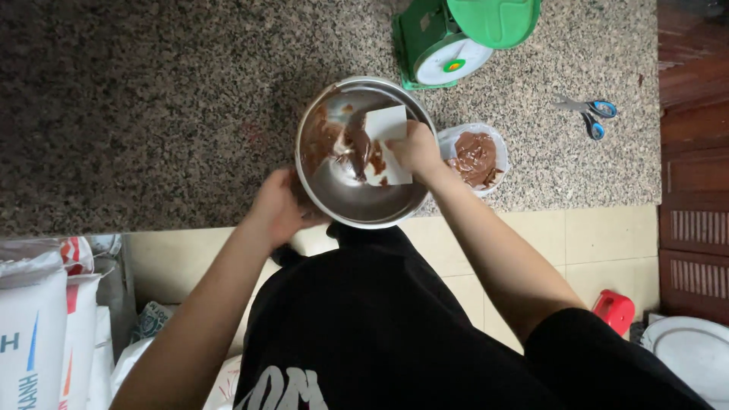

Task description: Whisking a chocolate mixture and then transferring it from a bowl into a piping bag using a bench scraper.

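A steel mixing bowl (pixel 357 199) smeared with brown chocolate batter sits at the front edge of a speckled granite counter (pixel 152 114). My left hand (pixel 279 206) grips the bowl's near-left rim. My right hand (pixel 416 149) holds a white flat scraper (pixel 389 129) inside the bowl, its edge against a lump of batter (pixel 358 144). A small white cup (pixel 474 158) partly filled with the same batter stands just right of the bowl.
A green kitchen scale (pixel 456 38) stands behind the bowl. Blue-handled scissors (pixel 588 114) lie to the right on the counter. Below are white sacks (pixel 45 326) at left, a red object (pixel 613 310) and a white plate (pixel 691 349) on the tiled floor.
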